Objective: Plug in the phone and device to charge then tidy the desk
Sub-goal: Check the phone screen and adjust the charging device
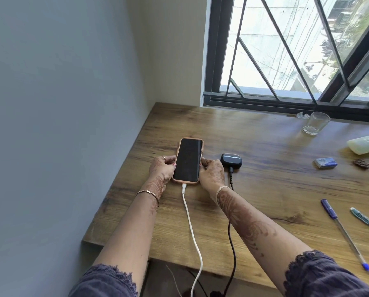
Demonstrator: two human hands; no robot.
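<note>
Head view: glass [315, 123] and pens [344, 232] sit right of phone [188, 160].

No legible txt; teal pen [365, 219] barrel print, maybe letters, too blurred.

The phone [189, 160] lies flat on the desk [254, 189], towards its left edge and the wall [50, 103]. The left hand [161, 168] holds its left side and the right hand [212, 172] its right. Just right of the right hand sits the device [230, 160]. The phone cable [192, 228] and the device cable [233, 243] run from their near ends over the desk's front edge. At the far right a glass [315, 123] stands below the window [286, 50]. In front of it lie a bottle [365, 143], a small packet [326, 162] and, nearest, two pens [344, 232] side by side.
</note>
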